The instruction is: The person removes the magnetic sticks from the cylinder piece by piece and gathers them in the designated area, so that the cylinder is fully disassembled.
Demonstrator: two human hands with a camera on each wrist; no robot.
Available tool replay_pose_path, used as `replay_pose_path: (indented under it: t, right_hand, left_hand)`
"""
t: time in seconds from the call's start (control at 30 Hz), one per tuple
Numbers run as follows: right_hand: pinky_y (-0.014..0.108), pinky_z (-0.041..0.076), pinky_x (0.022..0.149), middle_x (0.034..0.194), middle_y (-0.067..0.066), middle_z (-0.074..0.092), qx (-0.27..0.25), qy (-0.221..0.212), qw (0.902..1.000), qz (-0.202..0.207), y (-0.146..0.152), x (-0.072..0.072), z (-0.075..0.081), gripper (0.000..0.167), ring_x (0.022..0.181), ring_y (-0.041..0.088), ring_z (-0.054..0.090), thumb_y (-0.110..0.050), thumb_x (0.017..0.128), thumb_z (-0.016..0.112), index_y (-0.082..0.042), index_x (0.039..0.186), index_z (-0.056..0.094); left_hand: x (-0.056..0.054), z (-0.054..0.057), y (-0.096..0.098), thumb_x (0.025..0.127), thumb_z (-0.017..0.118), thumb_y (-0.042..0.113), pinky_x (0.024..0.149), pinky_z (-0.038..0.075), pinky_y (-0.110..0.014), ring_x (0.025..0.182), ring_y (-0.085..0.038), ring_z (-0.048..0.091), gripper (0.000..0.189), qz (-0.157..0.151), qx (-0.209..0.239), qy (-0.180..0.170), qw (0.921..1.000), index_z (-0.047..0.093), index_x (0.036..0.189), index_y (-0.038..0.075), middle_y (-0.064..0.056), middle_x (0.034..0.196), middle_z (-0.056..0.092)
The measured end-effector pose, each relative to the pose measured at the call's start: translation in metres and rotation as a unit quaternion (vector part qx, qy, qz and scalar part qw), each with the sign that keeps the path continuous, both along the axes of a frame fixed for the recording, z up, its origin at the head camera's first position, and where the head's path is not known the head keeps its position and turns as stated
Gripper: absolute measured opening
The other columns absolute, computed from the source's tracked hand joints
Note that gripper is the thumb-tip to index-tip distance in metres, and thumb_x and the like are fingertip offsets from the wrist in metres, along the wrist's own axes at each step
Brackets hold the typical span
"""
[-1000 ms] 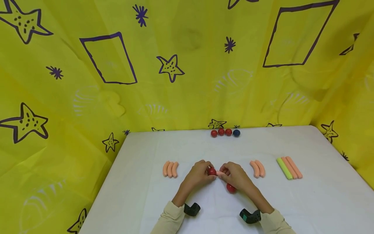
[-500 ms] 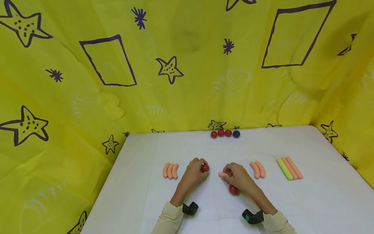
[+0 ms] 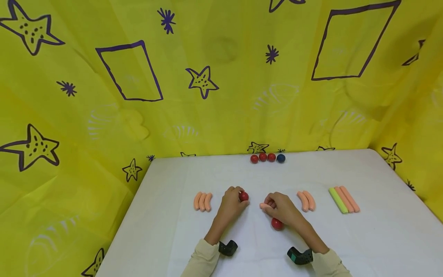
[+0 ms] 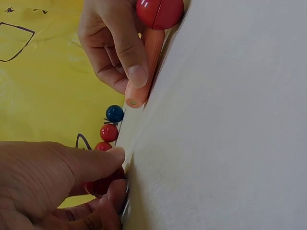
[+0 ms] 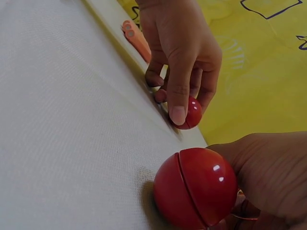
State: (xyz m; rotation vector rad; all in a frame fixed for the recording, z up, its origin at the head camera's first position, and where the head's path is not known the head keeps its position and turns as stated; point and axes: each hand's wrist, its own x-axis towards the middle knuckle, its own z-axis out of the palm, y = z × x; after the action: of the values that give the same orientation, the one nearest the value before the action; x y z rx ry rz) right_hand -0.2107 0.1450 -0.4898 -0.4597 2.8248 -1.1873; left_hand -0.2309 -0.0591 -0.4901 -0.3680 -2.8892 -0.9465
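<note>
My left hand [image 3: 230,203] grips a small red ball [image 3: 243,196] between thumb and fingers, just above or on the table. To its right, my right hand [image 3: 281,209] pinches a peach-coloured stick [image 3: 264,206] whose free end points toward the left hand. At the stick's other end sits a second red ball [image 3: 277,224], below the right palm; in the left wrist view this ball [image 4: 160,12] touches the stick, its seam showing. A gap separates the left hand's ball from the stick. The right wrist view hides the stick behind the nearer ball [image 5: 195,187].
Three curved peach sticks [image 3: 202,202] lie left of the hands, two more curved sticks [image 3: 306,201] to the right. Farther right are a green straight stick [image 3: 338,200] and two peach ones [image 3: 347,199]. Red balls [image 3: 263,157] and a blue ball [image 3: 280,158] line the back edge.
A second ago the left hand's red ball met the peach stick's end. The left hand has since drawn it away to the left; over the last half second both hands stay nearly still.
</note>
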Motion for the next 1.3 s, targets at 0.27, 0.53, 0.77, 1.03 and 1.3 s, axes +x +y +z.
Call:
replay_pose_path:
  t: [0.27, 0.53, 0.77, 1.03, 1.3]
  right_hand:
    - [0.02, 0.045, 0.063, 0.076, -0.002, 0.058, -0.002, -0.007, 1.0, -0.003, 0.002, -0.001, 0.0, 0.019, 0.071, 0.009, 0.051, -0.024, 0.087, 0.074, -0.008, 0.086, 0.065]
    - [0.02, 0.045, 0.064, 0.076, -0.002, 0.057, -0.008, -0.003, 1.0, -0.002, 0.005, -0.003, -0.003, 0.018, 0.071, 0.009, 0.051, -0.025, 0.088, 0.073, -0.009, 0.085, 0.064]
    - [0.02, 0.046, 0.064, 0.077, -0.003, 0.057, -0.014, -0.005, 0.9999, -0.003, 0.005, -0.004, -0.003, 0.018, 0.071, 0.009, 0.051, -0.024, 0.087, 0.074, -0.009, 0.087, 0.064]
    - [0.02, 0.045, 0.064, 0.077, -0.003, 0.058, -0.022, 0.021, 0.9993, 0.02, 0.003, -0.005, -0.004, 0.018, 0.07, 0.006, 0.051, -0.025, 0.088, 0.073, -0.009, 0.085, 0.064]
    - [0.019, 0.045, 0.063, 0.076, -0.002, 0.058, -0.025, 0.022, 0.9992, 0.023, 0.004, -0.004, -0.004, 0.018, 0.07, 0.006, 0.05, -0.024, 0.089, 0.072, -0.009, 0.086, 0.064]
  left_hand:
    - [-0.009, -0.002, 0.01, 0.08, 0.08, 0.014, 0.071, 0.055, -0.033, 0.088, -0.024, 0.064, 0.034, 0.041, 0.041, -0.001, 0.9983, 0.066, 0.106, -0.002, -0.014, 0.096, 0.065]
    - [-0.047, -0.001, 0.02, 0.081, 0.077, 0.007, 0.075, 0.054, -0.032, 0.087, -0.021, 0.062, 0.032, 0.054, 0.096, -0.01, 0.9939, 0.066, 0.11, -0.002, -0.014, 0.097, 0.066]
    - [-0.088, -0.006, 0.029, 0.084, 0.073, 0.006, 0.079, 0.052, -0.032, 0.087, -0.019, 0.056, 0.032, 0.067, 0.124, -0.01, 0.99, 0.066, 0.115, 0.004, -0.013, 0.098, 0.064]
    - [-0.119, -0.02, 0.029, 0.082, 0.077, 0.014, 0.075, 0.052, -0.03, 0.085, -0.019, 0.064, 0.032, 0.126, 0.214, 0.008, 0.9686, 0.068, 0.113, 0.008, -0.011, 0.098, 0.07]
    - [-0.132, -0.032, 0.035, 0.079, 0.081, 0.019, 0.072, 0.049, -0.029, 0.083, -0.018, 0.063, 0.033, 0.169, 0.2, 0.052, 0.9637, 0.07, 0.109, 0.009, -0.007, 0.096, 0.072]
